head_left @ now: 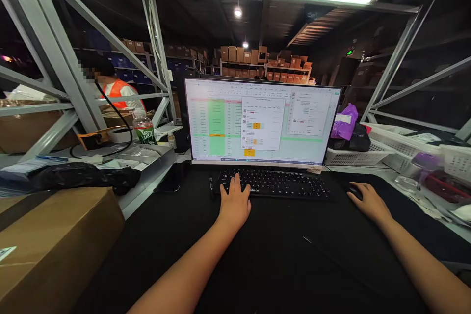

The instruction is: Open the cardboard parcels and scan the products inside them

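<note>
My left hand [234,200] lies flat on the left end of a black keyboard [279,182], fingers spread over the keys. To the right of the keyboard, my right hand [368,200] curves over a black mouse [353,190] on the black desk mat [257,255]. Behind the keyboard stands a wide monitor [261,120] showing a spreadsheet with green columns and a dialog window.
A cardboard box [55,245] sits at my near left, with black bags [81,176], a metal tray and a green-labelled bottle [144,130] behind it. White baskets [390,149] with purple and black parcels stand at right. A person in an orange vest [117,91] works behind the left rack.
</note>
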`<control>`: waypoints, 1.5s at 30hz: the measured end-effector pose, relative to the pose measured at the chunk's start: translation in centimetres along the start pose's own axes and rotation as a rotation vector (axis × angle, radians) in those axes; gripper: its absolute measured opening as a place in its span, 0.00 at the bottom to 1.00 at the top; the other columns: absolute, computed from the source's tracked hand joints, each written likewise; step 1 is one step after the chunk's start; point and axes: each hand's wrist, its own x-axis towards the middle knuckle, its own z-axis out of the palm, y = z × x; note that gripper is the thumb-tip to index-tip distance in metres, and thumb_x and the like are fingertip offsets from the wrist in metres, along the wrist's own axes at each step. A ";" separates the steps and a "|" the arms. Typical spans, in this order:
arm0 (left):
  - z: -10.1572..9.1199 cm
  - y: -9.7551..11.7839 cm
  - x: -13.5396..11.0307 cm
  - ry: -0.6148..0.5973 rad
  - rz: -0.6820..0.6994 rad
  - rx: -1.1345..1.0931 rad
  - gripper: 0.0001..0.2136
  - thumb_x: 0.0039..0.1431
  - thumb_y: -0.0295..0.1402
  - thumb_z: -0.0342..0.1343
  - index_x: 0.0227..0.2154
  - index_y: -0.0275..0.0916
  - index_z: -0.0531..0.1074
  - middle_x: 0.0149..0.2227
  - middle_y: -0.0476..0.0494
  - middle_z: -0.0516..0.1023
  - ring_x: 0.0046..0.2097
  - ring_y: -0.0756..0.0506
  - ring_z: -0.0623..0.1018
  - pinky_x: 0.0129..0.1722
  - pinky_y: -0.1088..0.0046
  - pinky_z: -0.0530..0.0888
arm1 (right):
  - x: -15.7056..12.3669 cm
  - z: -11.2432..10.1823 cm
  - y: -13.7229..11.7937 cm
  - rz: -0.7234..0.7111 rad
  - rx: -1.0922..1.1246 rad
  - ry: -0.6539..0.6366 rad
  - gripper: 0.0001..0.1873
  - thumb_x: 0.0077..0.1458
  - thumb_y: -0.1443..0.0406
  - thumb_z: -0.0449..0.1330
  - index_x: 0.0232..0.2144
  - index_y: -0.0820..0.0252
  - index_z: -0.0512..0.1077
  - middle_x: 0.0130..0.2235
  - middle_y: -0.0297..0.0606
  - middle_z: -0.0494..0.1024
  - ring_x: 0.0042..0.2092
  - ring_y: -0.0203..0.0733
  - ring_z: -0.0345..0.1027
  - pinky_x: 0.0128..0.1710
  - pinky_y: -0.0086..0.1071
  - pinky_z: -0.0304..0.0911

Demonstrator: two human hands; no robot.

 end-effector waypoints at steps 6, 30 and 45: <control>0.1 0.1 0.0 -0.014 -0.013 0.007 0.24 0.64 0.33 0.52 0.62 0.42 0.66 0.71 0.24 0.48 0.71 0.29 0.56 0.63 0.36 0.59 | 0.0 -0.1 0.0 -0.008 0.012 -0.015 0.29 0.56 0.49 0.53 0.53 0.60 0.73 0.52 0.49 0.73 0.53 0.56 0.71 0.55 0.46 0.67; -0.2 0.2 -0.1 -0.029 -0.028 0.004 0.25 0.63 0.32 0.52 0.63 0.41 0.65 0.71 0.24 0.49 0.71 0.30 0.56 0.63 0.36 0.58 | 0.0 0.2 0.3 -0.054 0.027 -0.045 0.30 0.58 0.49 0.51 0.55 0.59 0.70 0.55 0.48 0.74 0.55 0.55 0.70 0.54 0.46 0.67; -0.1 -0.4 0.3 -0.053 -0.068 -0.085 0.32 0.62 0.36 0.54 0.68 0.37 0.54 0.72 0.21 0.38 0.70 0.28 0.54 0.63 0.39 0.61 | -0.2 -0.4 0.1 -0.037 -0.026 -0.068 0.31 0.59 0.48 0.51 0.57 0.59 0.69 0.55 0.48 0.72 0.56 0.57 0.68 0.53 0.48 0.68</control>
